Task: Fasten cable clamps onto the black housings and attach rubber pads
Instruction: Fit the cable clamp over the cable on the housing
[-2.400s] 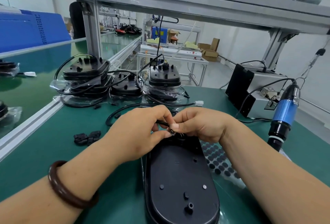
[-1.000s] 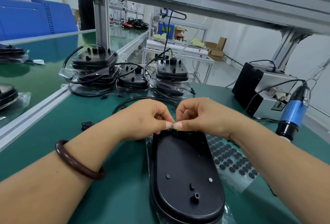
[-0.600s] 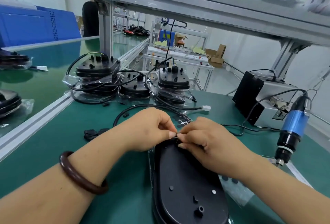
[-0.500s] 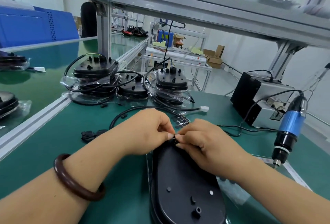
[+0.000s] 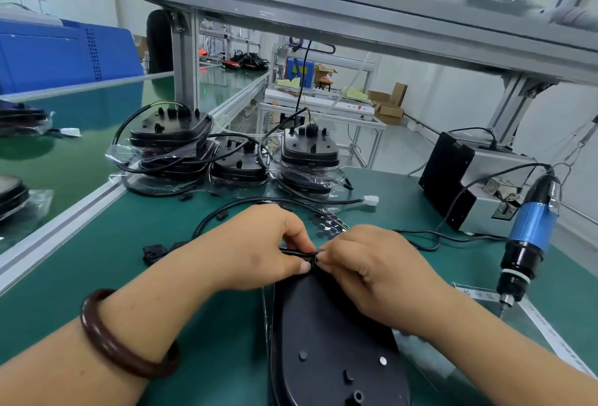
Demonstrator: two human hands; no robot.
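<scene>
Here we are at the bench, and everything centres on the black housing (image 5: 330, 341) lying flat on the green table (image 5: 81, 244) in front of the person. Both hands meet at its far end. The left hand (image 5: 259, 244), a dark bracelet (image 5: 119, 341) on its wrist, has thumb and forefinger pinched tight on a thin black cable (image 5: 296, 252). The right hand (image 5: 378, 269) rests over the housing's far right edge, fingers curled in, tips nipping a small black piece (image 5: 315, 258) right against that cable. It may be a clamp, but it is too hidden by the fingertips to say.

Just beyond the housing's far end a sheet of round rubber pads (image 5: 326, 224) peeks out between the hands. Left of the housing, loose black clamps (image 5: 155, 250) lie on the table. Well beyond it stand three stacks of housings (image 5: 310, 153), wrapped in clear film and trailing wires. To the housing's right a blue electric screwdriver (image 5: 530, 227) hangs tip down, near the table.
</scene>
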